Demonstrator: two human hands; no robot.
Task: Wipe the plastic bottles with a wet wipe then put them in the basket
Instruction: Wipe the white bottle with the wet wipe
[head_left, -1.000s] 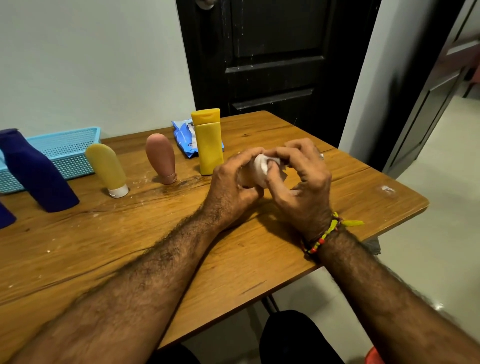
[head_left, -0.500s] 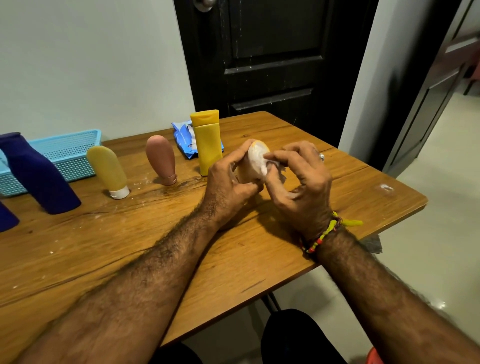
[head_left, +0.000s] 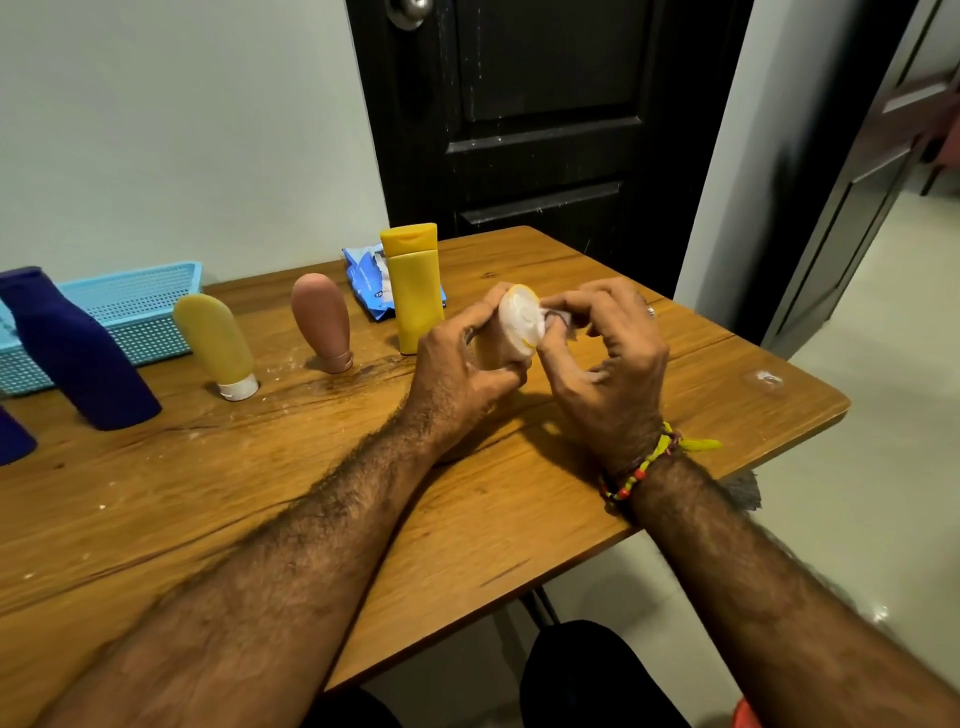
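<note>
My left hand (head_left: 457, 364) grips a small pale bottle (head_left: 521, 322) just above the table, its white cap end turned toward me. My right hand (head_left: 608, 353) pinches a greyish wet wipe (head_left: 563, 323) against that cap. Most of the bottle's body is hidden by my left fingers. On the table stand a yellow flip-cap bottle (head_left: 415, 286), a pink-brown tube (head_left: 322, 322), a pale yellow tube (head_left: 218, 345) and a dark blue bottle (head_left: 78, 353). The light blue basket (head_left: 145, 296) sits at the back left against the wall.
A blue wet-wipe pack (head_left: 366, 280) lies behind the yellow bottle. Part of another dark blue bottle (head_left: 13, 441) shows at the left edge. The wooden table (head_left: 311, 493) ends near my right wrist. A black door stands behind the table.
The bottle has turned in my left hand so its white cap faces me. My right hand has slid the wipe from over the bottle to the cap's right side.
</note>
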